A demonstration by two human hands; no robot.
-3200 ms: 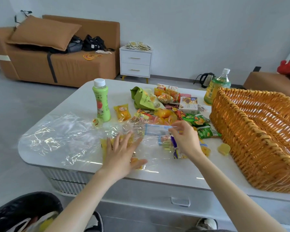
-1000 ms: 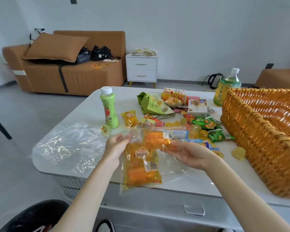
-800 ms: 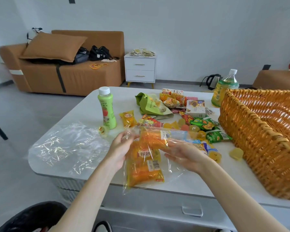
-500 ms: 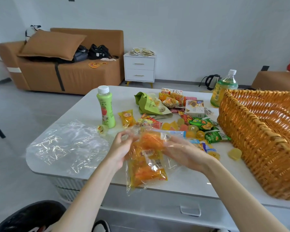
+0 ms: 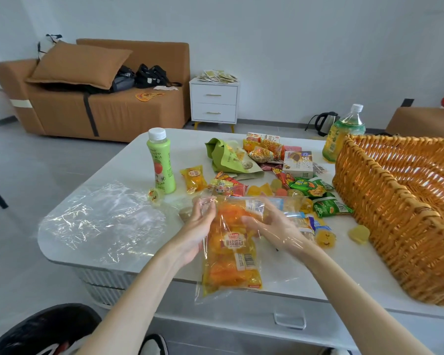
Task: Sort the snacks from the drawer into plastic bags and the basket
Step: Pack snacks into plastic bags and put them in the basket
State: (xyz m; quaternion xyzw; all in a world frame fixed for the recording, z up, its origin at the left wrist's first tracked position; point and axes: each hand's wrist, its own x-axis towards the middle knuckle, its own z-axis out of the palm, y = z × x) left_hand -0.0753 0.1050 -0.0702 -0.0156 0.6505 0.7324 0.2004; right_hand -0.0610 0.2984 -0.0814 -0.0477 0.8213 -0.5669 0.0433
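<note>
Your left hand (image 5: 198, 226) and right hand (image 5: 276, 228) grip a clear bag (image 5: 280, 275) of orange snack packs (image 5: 231, 254); many snacks (image 5: 308, 187) lie unsorted beside the basket (image 5: 395, 201).

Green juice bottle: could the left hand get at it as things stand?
Probably yes: the green juice bottle stands just beyond the left hand, nothing tall between, though it grips the plastic bag and must let go first.

I'm seeing clear, glossy plastic on the bag (image 5: 203, 294), crinkled and throwing glare. The pack (image 5: 231, 272) inside is shiny orange film. The second bag (image 5: 100, 221) is the same glassy plastic, wrinkled. The surface (image 5: 344, 267) reads smooth, white and faintly glossy. Basket (image 5: 395, 226): rough woven wicker. Bottle (image 5: 162, 165): slick green plastic. Sofa (image 5: 118, 114): matt brown cloth.
</note>
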